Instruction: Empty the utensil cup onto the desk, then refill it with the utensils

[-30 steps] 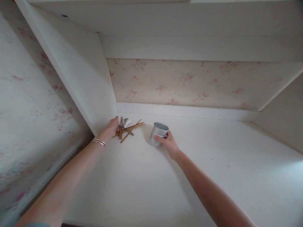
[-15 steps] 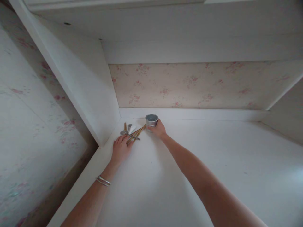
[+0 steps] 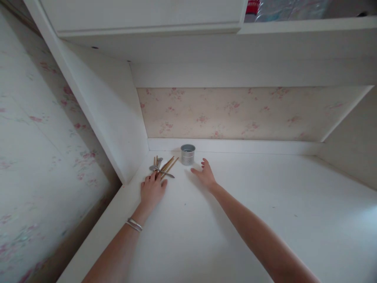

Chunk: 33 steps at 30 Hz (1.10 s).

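Note:
A small perforated metal cup point(image 3: 187, 154) stands upright near the back of a white desk top point(image 3: 235, 220), close to the rear ledge. My right hand point(image 3: 205, 175) is open just in front of the cup, fingers spread, not touching it. To the left lies a loose pile of wooden chopsticks point(image 3: 167, 165) and metal spoons point(image 3: 157, 168) in the corner. My left hand point(image 3: 151, 191) lies flat on the desk with its fingertips at the near ends of the utensils. A silver bracelet point(image 3: 134, 224) is on that wrist.
A white side panel point(image 3: 103, 102) closes the desk on the left, with floral wallpaper point(image 3: 235, 112) behind. A white shelf point(image 3: 265, 47) overhangs above, with a red item point(image 3: 251, 6) on top. Another panel slants at the right.
My right hand has let go of the metal cup and drawn back, leaving it standing by the rear ledge. My left hand has stayed by the utensils. The view has tilted up.

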Motion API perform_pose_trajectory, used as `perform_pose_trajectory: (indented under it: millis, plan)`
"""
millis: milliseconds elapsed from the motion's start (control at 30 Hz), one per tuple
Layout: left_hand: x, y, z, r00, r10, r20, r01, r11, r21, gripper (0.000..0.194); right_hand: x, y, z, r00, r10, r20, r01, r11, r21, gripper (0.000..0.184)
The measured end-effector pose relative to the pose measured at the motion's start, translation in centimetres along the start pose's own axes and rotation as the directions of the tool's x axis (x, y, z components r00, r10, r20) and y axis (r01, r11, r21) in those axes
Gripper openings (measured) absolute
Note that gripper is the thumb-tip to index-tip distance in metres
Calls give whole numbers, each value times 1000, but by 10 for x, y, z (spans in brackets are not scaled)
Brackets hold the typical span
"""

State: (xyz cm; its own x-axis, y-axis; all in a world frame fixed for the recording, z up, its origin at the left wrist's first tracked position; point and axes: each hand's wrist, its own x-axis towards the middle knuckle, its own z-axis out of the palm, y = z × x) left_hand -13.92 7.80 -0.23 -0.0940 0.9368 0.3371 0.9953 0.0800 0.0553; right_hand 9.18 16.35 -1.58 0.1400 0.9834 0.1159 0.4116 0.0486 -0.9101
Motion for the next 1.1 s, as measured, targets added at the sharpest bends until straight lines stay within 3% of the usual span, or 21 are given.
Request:
perform_pose_trajectory:
  millis: [100, 267, 367, 467, 567, 700, 800, 933, 1100]
  plan:
    - [0, 4, 0, 1000, -16, -2, 16, 1000, 17, 48, -35, 15, -25, 1000, -5, -9, 6, 996, 92, 74]
    - [3, 5, -5, 999, -39, 19, 39, 999, -2, 49, -89, 29, -71, 993, -26, 116, -8, 959, 284, 52]
    - [2, 8, -10, 999, -52, 7, 52, 999, -14, 48, -112, 29, -89, 983, -6, 181, -51, 950, 307, 36]
    - [-5, 20, -16, 998, -32, -62, 30, 999, -43, 42, -124, 26, -94, 970, -6, 243, -59, 964, 260, 35]
    - [-19, 44, -22, 993, 62, -105, -71, 994, -86, 31, -128, 23, -92, 960, -23, 280, -26, 985, 168, 39]
    - [-47, 82, -27, 972, 221, -76, -231, 959, -166, 25, -129, 18, -93, 960, -34, 279, 12, 996, 83, 44]
    - [-64, 100, -27, 918, 397, -21, -386, 876, -288, 23, -130, 16, -97, 960, -10, 279, -5, 998, 56, 43]
    - [-71, 104, -26, 816, 578, 37, -506, 742, -440, 23, -133, 14, -100, 955, -13, 295, 3, 999, 33, 39]
    - [-67, 98, -27, 810, 582, 67, -475, 719, -507, 20, -134, 12, -101, 953, -27, 303, 33, 999, -15, 39]
